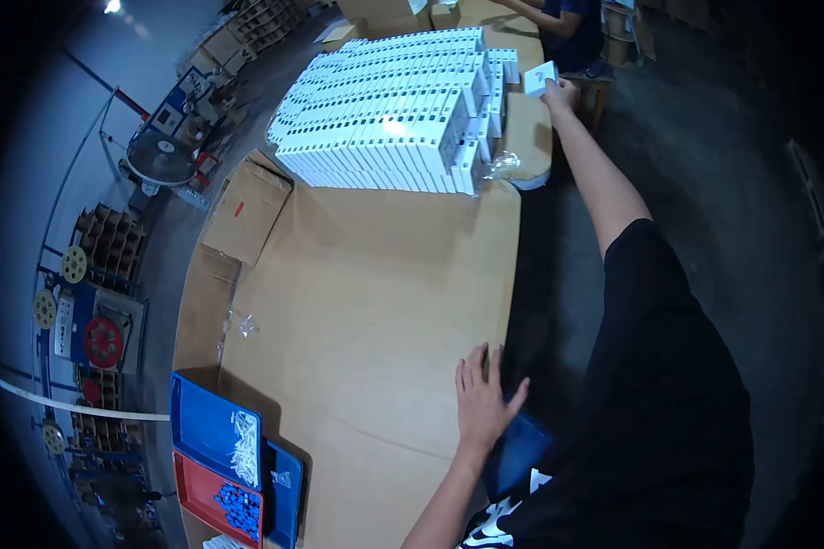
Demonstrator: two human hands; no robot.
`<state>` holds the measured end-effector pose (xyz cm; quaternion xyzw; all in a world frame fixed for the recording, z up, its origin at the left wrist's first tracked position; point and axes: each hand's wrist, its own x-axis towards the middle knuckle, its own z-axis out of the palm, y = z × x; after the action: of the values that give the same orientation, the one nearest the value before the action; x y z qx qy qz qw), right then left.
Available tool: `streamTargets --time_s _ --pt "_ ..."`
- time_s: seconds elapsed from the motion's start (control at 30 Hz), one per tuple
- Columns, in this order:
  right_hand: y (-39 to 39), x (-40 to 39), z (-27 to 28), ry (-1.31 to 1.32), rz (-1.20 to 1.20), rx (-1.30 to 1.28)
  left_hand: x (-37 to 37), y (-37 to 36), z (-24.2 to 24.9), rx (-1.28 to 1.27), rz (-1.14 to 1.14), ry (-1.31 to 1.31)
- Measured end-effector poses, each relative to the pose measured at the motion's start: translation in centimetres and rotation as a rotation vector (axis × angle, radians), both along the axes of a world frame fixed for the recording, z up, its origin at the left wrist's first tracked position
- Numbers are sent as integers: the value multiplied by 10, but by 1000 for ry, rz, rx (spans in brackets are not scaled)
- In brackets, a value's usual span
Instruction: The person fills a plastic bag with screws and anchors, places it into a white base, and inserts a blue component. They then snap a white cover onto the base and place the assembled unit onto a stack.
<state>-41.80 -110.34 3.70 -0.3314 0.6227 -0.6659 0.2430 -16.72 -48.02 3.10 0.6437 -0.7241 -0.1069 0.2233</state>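
My right hand [560, 95] is stretched far out at the top right, its fingers closed on a small white box [540, 79] above the table's right edge. To its left stand long rows of white boxes [375, 119], packed upright and stacked in layers. My left hand [487, 395] rests near the table's right edge, palm down with fingers spread and nothing in it. Crumpled clear plastic [502, 166] lies between the stack and the table edge.
Blue trays [212, 430] and a red tray [192, 485] with small white and blue parts sit at the lower left. Cardboard [247, 206] lines the table's [366, 293] left side. A co-worker [568, 27] sits at the top. A fan [160, 157] stands left.
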Motion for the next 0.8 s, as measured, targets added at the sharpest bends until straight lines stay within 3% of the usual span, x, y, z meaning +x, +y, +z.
streamTargets --time_s 0.23,0.33,0.4,0.47,0.5,0.53,0.6,0.73,0.77,0.8 --pt "-142 -4 -27 138 -58 -38 1 -9 -4 111 24 -13" --pt "-128 21 11 361 -70 62 2 -12 -4 155 18 -29" --pt "-163 25 9 510 -88 158 1 -16 -6 177 30 -49" --pt "-245 -13 -10 475 214 186 2 -15 -3 217 13 -53" --pt "-199 6 18 367 271 159 2 -14 -5 226 19 -51" --pt "-218 11 6 368 280 158 1 -12 -5 227 29 -50" --pt "-247 25 -2 567 -1 49 2 -14 -7 251 14 -71" --pt "-269 32 4 700 -5 146 2 -14 -7 254 16 -63" --pt "-214 55 38 656 68 192 3 -13 -7 254 12 -74" --pt "-217 56 42 651 72 185 4 -14 -7 249 18 -79"
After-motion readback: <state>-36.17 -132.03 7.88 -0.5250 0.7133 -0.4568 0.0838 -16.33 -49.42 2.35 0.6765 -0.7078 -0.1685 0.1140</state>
